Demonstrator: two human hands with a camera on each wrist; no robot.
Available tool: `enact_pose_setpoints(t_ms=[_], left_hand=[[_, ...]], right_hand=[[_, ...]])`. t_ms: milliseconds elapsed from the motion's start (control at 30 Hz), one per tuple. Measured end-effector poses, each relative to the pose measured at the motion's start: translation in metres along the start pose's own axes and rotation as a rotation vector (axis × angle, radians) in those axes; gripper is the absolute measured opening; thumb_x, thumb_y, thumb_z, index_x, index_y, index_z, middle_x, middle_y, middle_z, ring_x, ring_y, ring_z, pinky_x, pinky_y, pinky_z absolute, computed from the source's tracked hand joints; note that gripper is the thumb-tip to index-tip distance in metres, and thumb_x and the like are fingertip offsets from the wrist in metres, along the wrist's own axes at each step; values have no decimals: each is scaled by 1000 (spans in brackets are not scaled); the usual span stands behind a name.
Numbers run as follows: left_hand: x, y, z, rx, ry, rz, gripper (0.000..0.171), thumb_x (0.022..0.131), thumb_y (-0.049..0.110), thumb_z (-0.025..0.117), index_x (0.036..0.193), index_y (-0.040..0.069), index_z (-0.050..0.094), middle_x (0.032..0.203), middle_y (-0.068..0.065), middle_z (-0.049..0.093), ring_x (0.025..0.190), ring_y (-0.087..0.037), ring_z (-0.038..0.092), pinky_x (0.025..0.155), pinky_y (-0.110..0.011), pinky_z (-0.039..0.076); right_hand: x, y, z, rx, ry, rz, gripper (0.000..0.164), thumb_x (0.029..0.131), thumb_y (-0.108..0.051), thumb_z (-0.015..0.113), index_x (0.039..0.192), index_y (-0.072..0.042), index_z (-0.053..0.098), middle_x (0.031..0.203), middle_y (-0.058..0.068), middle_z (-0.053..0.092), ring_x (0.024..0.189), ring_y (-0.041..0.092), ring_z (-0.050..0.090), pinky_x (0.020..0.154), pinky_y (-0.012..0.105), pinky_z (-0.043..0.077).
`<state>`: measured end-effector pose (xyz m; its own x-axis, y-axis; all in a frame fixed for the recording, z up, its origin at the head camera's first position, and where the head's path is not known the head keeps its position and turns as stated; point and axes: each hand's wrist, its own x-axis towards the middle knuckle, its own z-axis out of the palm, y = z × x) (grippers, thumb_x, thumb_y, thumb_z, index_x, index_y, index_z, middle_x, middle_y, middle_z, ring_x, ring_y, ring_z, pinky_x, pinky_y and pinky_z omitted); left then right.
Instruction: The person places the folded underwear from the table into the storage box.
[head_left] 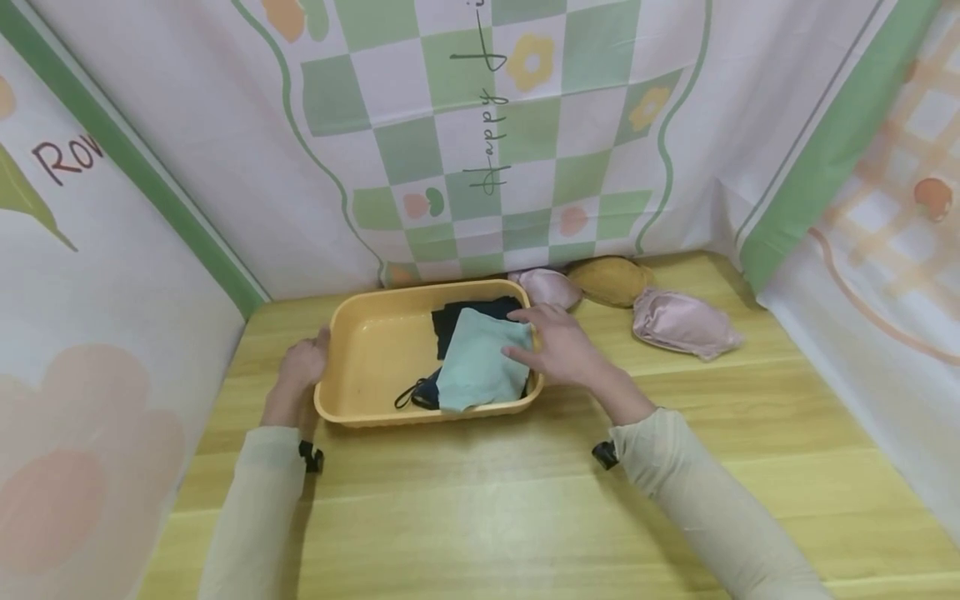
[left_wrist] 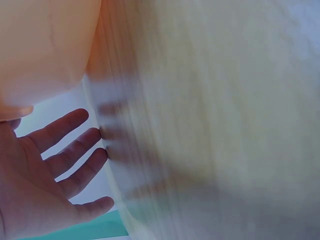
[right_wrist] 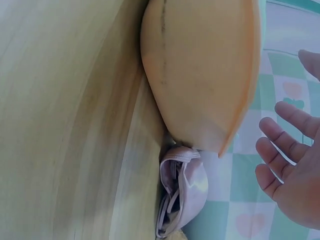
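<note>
A yellow-orange plastic basin (head_left: 375, 354) stands on the wooden table. A folded light-green cloth (head_left: 482, 358) lies in its right half, over black folded fabric (head_left: 444, 329) and a dark item with a thin loop (head_left: 426, 393). At the basin's left end is my left hand (head_left: 303, 364), its thumb by the rim; the left wrist view shows that hand's fingers (left_wrist: 75, 152) straight and spread below the basin wall (left_wrist: 45, 50). My right hand (head_left: 558, 346) hovers at the right rim beside the green cloth, fingers loosely extended; in the right wrist view they look apart from the basin (right_wrist: 205, 75).
Right of the basin, along the back of the table, lie a folded pink bra (head_left: 551, 287), a mustard-brown one (head_left: 611, 281) and another pink one (head_left: 684, 322). Printed fabric (head_left: 465, 150) hangs behind and at both sides of the table (head_left: 480, 508).
</note>
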<state>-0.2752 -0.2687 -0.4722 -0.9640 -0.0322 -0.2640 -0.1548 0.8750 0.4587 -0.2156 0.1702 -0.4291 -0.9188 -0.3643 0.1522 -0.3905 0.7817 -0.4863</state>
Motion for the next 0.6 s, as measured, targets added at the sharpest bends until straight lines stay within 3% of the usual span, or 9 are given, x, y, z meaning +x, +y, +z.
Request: enact_pose_setpoints(t_ms=[267,600], left_hand=[[-3,-1,0,-36,2,-12,94,100,61,-4,149,-9,36,151,-36,37,139,-55,35,119,-62,27],[-2,-1,2,-24,9,1,94,100,62,-5,148,-7,38,151,-35,38,139,-55,36,118,-63,27]], right_hand=[[-1,8,-7,178,31,60,58,96,-49,62,142,-15,53,141,8,56,121,33,56,105,51,45],[-5,15,-12,215,43,89,61,97,-55,57,143,-16,51,139,8,57,124,32,58,105,53,46]])
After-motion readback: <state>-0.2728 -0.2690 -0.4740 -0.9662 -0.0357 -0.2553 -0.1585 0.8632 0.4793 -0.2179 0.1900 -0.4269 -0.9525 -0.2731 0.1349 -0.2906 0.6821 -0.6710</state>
